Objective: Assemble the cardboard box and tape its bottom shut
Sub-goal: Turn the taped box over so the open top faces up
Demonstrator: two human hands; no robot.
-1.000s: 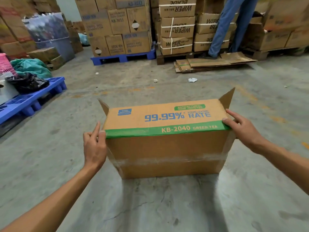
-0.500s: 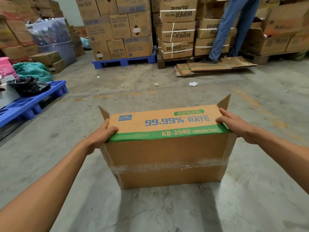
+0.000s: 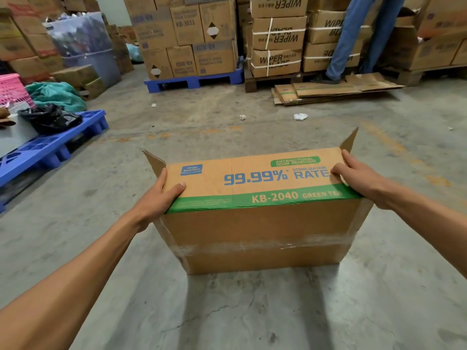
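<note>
Cardboard box (image 3: pixel 257 223) on concrete floor (image 3: pixel 227 311); left hand (image 3: pixel 158 198) grips top-left edge, right hand (image 3: pixel 358 178) curled over top-right corner.

The cardboard box (image 3: pixel 255 223) stood on the floor (image 3: pixel 227 311), between the left hand (image 3: pixel 158 198) and right hand (image 3: pixel 358 178), stacked cartons (image 3: pixel 192 36) well behind it.

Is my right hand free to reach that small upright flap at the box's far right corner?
Probably yes: the right hand grips the box just below the upright flap, with nothing between them.
</note>
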